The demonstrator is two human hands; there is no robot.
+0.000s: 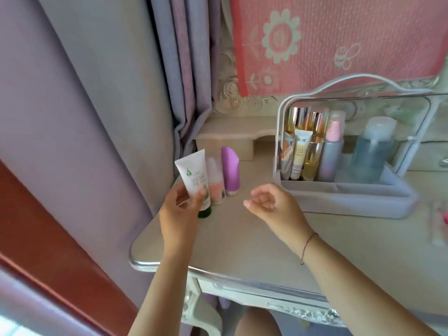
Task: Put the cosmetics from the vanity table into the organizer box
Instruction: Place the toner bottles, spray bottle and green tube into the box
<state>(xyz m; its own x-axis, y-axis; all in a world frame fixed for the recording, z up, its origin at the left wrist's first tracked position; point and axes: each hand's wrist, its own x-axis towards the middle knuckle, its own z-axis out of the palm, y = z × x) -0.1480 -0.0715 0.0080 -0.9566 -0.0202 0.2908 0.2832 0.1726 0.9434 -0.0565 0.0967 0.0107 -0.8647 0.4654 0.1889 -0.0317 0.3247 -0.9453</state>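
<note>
My left hand (179,209) grips a white tube with a green leaf print and a dark green cap (192,175), held cap-down just above the vanity table (232,241). Right behind the tube stand a small pink bottle (216,183) and a purple bottle (230,169). My right hand (271,202) hovers over the table with loosely curled fingers and holds nothing. The grey organizer box (378,197) stands at the right with its clear lid raised. Inside it are gold bottles, a BB cream tube (299,154), a pink spray bottle (331,156) and a blue bottle (371,151).
Lilac curtains (101,98) hang close on the left of the table. A raised shelf (230,139) runs along the back, below a pink flowered cloth (339,42). Small pink items (441,219) lie at the far right edge. A drawer front (266,294) shows below.
</note>
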